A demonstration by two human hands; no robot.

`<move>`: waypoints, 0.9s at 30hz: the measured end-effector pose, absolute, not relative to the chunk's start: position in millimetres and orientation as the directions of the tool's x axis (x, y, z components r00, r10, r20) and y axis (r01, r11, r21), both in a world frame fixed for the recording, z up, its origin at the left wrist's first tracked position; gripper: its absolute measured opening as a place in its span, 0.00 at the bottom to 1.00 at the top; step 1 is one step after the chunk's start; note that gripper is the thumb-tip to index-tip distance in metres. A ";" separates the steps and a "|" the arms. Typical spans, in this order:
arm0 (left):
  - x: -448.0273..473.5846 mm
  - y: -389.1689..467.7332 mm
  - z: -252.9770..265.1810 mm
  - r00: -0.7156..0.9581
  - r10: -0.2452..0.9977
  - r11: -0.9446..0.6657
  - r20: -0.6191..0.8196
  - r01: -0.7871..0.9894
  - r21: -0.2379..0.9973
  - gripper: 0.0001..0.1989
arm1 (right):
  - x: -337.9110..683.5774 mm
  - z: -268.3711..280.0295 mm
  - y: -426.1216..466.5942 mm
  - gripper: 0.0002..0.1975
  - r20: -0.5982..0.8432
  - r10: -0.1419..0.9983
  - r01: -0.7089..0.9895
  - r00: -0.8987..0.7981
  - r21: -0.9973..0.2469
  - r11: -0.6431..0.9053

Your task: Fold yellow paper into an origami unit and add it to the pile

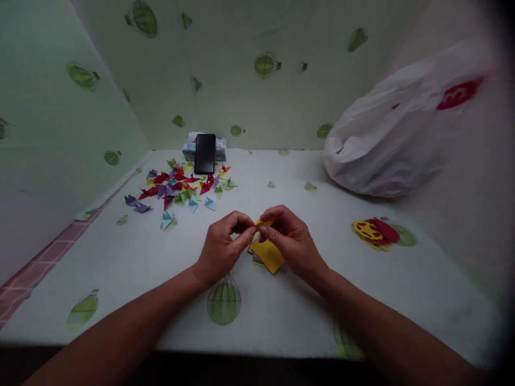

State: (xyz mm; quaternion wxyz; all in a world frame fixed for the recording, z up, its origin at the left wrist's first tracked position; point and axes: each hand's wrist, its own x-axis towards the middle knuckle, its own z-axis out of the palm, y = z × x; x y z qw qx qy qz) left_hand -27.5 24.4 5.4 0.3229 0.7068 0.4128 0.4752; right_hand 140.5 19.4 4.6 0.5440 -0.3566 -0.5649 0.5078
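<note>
Between the fingertips of both my hands is a small folded piece of yellow paper (263,222), mostly covered by the fingers. My left hand (226,241) pinches its left end with thumb and forefinger. On the other side, my right hand (293,236) grips it the same way. Just below the hands lies a stack of square paper sheets (267,256), a yellow one on top and darker edges showing underneath. Farther off to the left, a loose pile of folded paper birds (177,187) in red, purple, green, blue and orange spreads over the cloth.
A black phone (205,154) leans against a tissue box (220,149) behind the pile. At the right stands a bulky white plastic bag (386,134). Yellow and red paper cut-outs (374,231) lie in front of it. Balloon-patterned cloth (132,289) covers the table.
</note>
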 end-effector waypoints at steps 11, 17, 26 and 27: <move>-29.5 23.4 6.5 0.222 0.914 -0.377 0.339 0.156 0.913 0.04 | 142.1 5.8 18.0 0.07 0.143 0.987 -0.172 -0.080 -0.977 0.127; -29.1 23.7 3.0 0.191 0.930 -0.324 0.314 0.026 0.946 0.08 | 142.9 6.5 17.5 0.09 0.107 0.993 -0.159 -0.057 -0.983 0.097; -27.9 23.4 4.7 0.231 0.940 -0.279 0.252 0.094 0.956 0.06 | 140.6 3.8 14.9 0.09 0.073 0.991 -0.186 -0.112 -0.981 0.052; -28.4 23.8 4.5 0.236 0.941 -0.272 0.244 0.096 0.957 0.06 | 140.8 3.0 15.2 0.09 0.062 0.991 -0.195 -0.120 -0.980 0.038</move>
